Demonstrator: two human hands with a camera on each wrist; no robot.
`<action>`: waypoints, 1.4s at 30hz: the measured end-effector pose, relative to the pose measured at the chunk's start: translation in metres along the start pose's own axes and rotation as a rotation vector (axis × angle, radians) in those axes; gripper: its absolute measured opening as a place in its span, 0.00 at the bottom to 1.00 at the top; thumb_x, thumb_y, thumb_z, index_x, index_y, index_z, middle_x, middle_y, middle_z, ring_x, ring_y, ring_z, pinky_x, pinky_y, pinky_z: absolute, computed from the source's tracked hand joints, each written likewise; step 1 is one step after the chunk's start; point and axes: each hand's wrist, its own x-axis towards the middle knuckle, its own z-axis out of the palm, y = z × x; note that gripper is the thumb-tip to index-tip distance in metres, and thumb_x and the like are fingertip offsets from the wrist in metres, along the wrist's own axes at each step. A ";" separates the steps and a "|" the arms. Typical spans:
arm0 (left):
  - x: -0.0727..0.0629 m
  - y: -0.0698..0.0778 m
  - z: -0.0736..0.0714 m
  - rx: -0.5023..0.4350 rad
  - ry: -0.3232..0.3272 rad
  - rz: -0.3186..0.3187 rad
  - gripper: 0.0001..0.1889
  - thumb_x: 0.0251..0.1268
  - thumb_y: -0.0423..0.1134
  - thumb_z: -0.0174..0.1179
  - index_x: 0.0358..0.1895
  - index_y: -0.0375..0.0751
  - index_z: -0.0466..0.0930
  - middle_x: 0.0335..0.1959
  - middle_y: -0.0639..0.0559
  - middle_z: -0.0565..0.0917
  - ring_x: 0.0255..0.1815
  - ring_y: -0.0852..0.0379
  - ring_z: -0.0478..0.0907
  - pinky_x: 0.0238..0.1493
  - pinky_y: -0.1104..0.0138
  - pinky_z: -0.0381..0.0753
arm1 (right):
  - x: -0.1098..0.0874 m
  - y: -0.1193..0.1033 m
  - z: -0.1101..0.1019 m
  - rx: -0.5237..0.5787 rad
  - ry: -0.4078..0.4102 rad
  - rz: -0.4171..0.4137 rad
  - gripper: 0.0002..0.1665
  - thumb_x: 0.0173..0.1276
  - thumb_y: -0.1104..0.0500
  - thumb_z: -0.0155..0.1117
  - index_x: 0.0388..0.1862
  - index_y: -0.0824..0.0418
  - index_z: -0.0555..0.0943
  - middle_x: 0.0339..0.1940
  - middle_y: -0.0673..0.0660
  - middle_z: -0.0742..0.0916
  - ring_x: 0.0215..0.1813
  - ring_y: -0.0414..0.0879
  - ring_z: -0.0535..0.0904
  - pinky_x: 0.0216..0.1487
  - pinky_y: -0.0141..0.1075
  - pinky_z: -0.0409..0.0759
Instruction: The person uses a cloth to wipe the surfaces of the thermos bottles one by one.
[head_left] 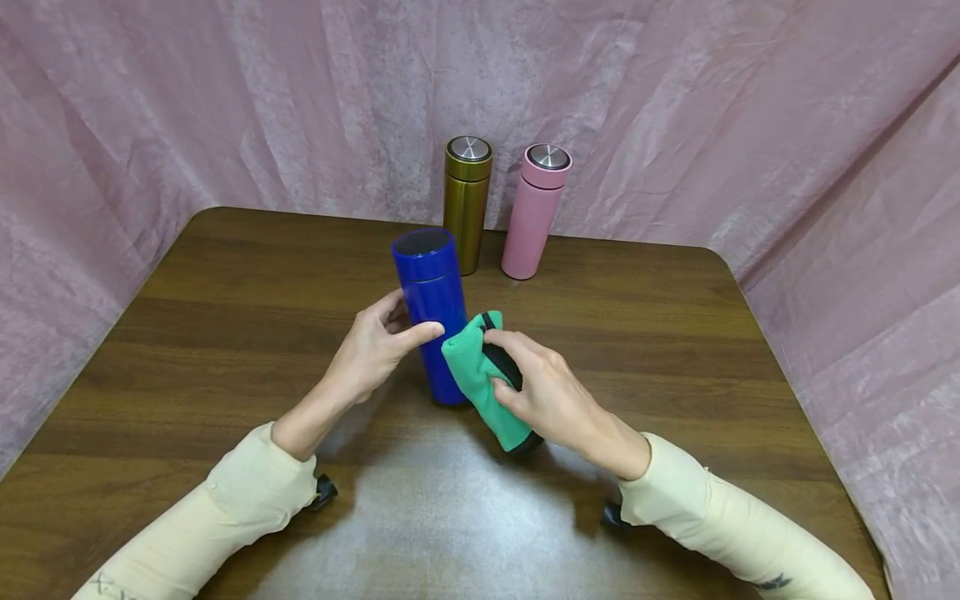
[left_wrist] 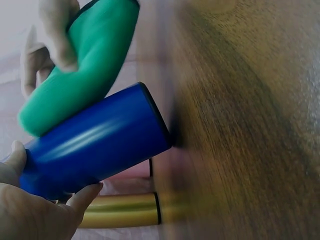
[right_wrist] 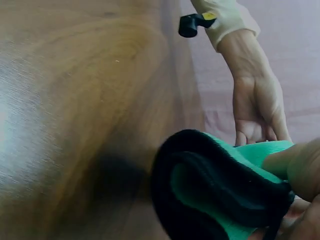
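Observation:
A blue thermos bottle [head_left: 437,304] with a dark lid top is held, slightly tilted, by my left hand [head_left: 369,348], thumb across its front. Its black-rimmed base is close over the tabletop in the left wrist view. My right hand [head_left: 553,390] pinches a folded green cloth [head_left: 480,379] with black edging between thumb and fingers. The cloth overlaps the bottle's right side in the head view and lies along its body in the left wrist view. From the right wrist, the black edging [right_wrist: 192,137] curls around the cloth's open fold.
Behind the blue bottle, a gold thermos bottle [head_left: 467,212] and a pink thermos bottle [head_left: 533,221] stand upright near the far edge of the brown wooden table [head_left: 262,283]. Pink curtains [head_left: 300,108] hang behind and at the sides.

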 end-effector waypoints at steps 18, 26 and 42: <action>-0.006 0.003 0.003 0.025 -0.004 0.011 0.36 0.66 0.42 0.73 0.74 0.39 0.70 0.62 0.40 0.81 0.63 0.44 0.81 0.65 0.51 0.78 | 0.002 0.001 -0.013 -0.072 -0.518 0.212 0.26 0.62 0.68 0.66 0.61 0.60 0.84 0.58 0.57 0.86 0.42 0.45 0.79 0.48 0.40 0.80; -0.008 0.002 0.005 0.053 -0.003 0.054 0.34 0.67 0.41 0.73 0.73 0.38 0.71 0.59 0.40 0.83 0.60 0.45 0.82 0.63 0.52 0.80 | 0.014 -0.010 -0.049 -0.032 -0.354 0.194 0.25 0.64 0.65 0.69 0.62 0.57 0.85 0.58 0.57 0.87 0.51 0.47 0.81 0.55 0.46 0.81; -0.010 0.007 0.011 0.052 -0.020 0.050 0.35 0.64 0.39 0.75 0.73 0.37 0.71 0.58 0.40 0.83 0.59 0.45 0.83 0.62 0.53 0.81 | 0.032 -0.045 -0.100 0.101 0.089 0.111 0.26 0.66 0.67 0.69 0.63 0.54 0.85 0.53 0.51 0.88 0.43 0.44 0.80 0.40 0.33 0.77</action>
